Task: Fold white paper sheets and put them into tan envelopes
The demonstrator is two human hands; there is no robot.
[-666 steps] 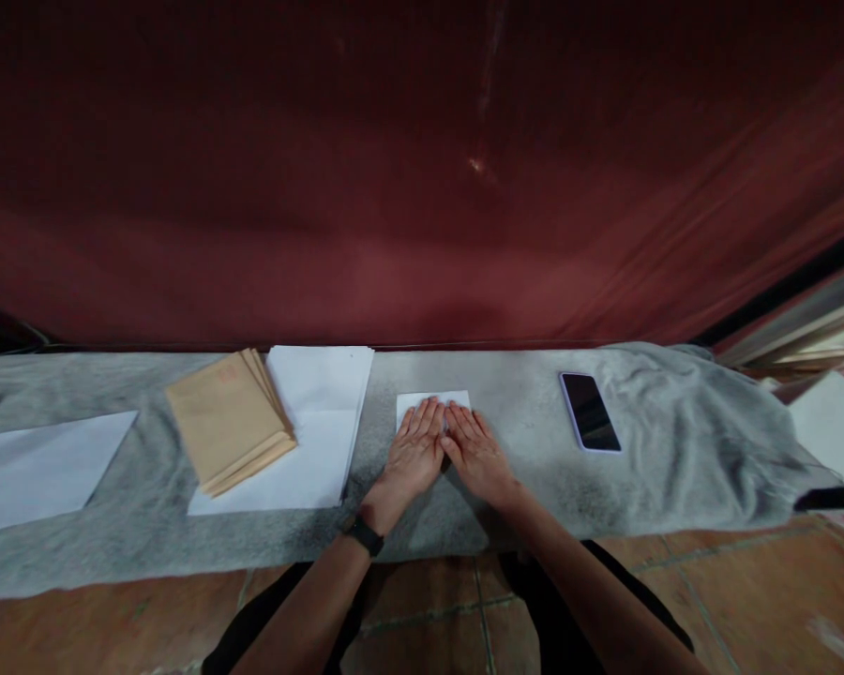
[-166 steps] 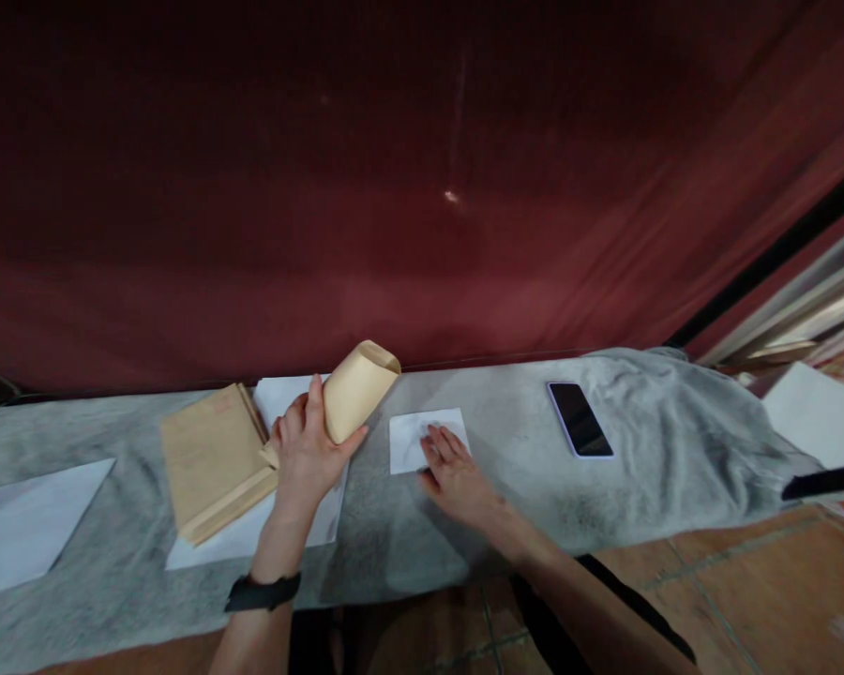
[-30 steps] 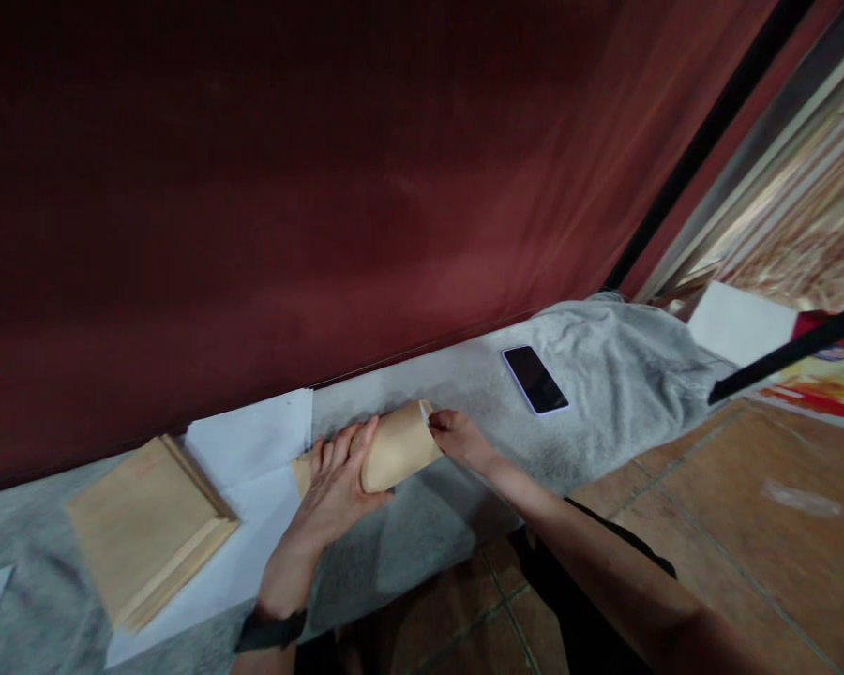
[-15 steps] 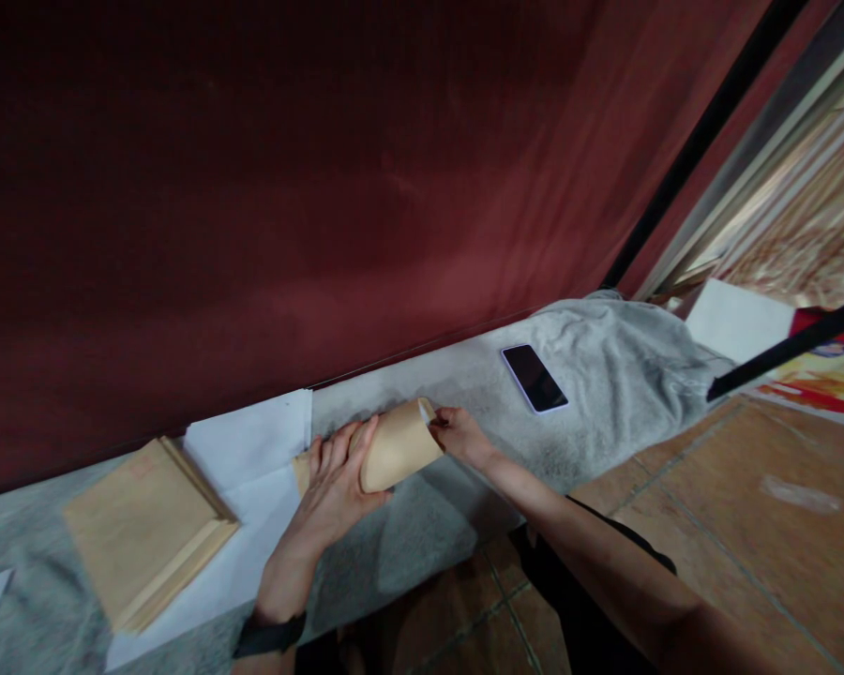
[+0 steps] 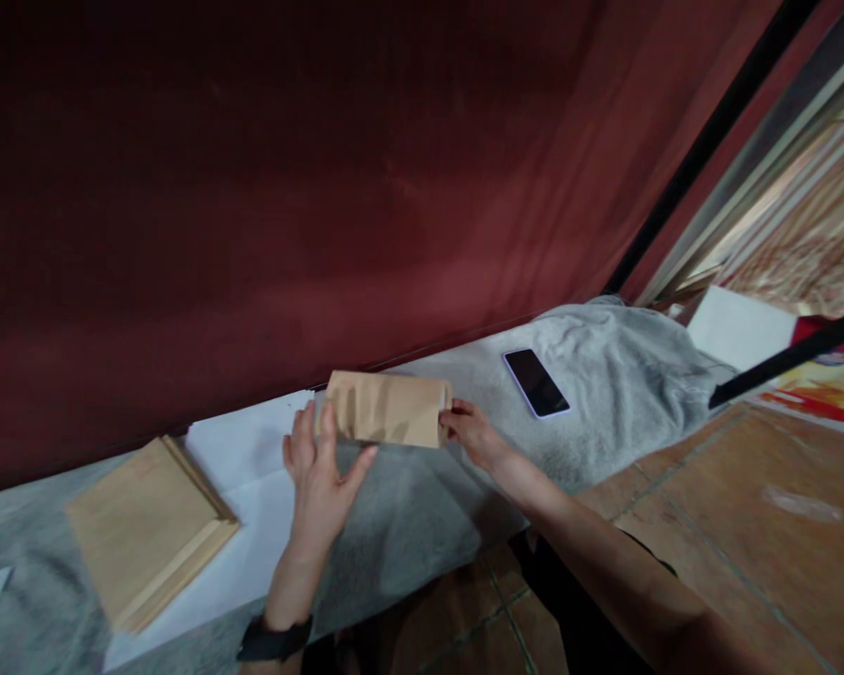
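A brown paper envelope lies lengthwise across the grey cloth, with a bit of white showing at its right end. The fingers of my right hand pinch that right end; whether they also grip the white piece inside is hidden. My left hand is open with fingers spread, its fingertips close by the envelope's lower left corner. Whether they touch the paper I cannot tell. Farther left, a stack of brown envelopes rests on white paper sheets.
A phone lies on the grey cloth to the right. Behind the cloth rises a dark red panel. Black bars and a white box stand at the right, above a tiled floor.
The envelope, earlier bulging under my left hand, now lies flatter, more level and nearer the panel. My left hand has loosened and moved slightly left. My right hand stays at the envelope's right end.
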